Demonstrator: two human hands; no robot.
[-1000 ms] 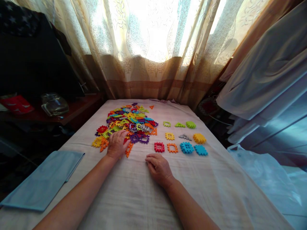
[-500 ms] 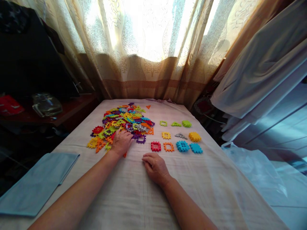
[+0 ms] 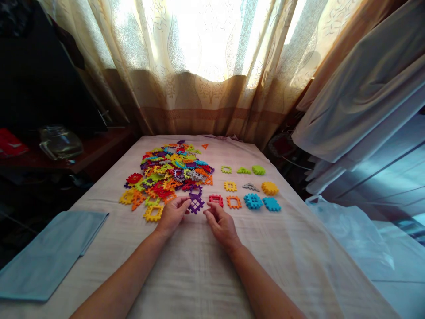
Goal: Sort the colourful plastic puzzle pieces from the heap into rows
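My left hand (image 3: pixel 173 215) pinches a purple square lattice tile (image 3: pixel 195 204) with toothed edges, held up just over the cloth. Close by on the right, my right hand (image 3: pixel 222 223) has its thumb and fingers apart, with nothing seen in it. Behind the held tile lies a purple open-frame tile (image 3: pixel 195 191). A red frame tile (image 3: pixel 216 200) is just beyond my right fingertips. Left of centre spreads a heap of mixed interlocking tiles (image 3: pixel 172 170). At its near edge, beside my left hand, is a yellow frame tile (image 3: pixel 153 213).
Right of the heap, rows hold an orange frame tile (image 3: pixel 234 202), blue tiles (image 3: pixel 253 201), a yellow stack (image 3: pixel 270 188) and green pieces (image 3: pixel 258 170). A folded blue cloth (image 3: pixel 49 252) lies at the left edge. A plastic bag (image 3: pixel 348 235) is at the right.
My left hand has drawn back from the heap toward my right hand with a purple lattice tile. A yellow frame tile now shows at the heap's near edge. My right hand's fingers have opened.
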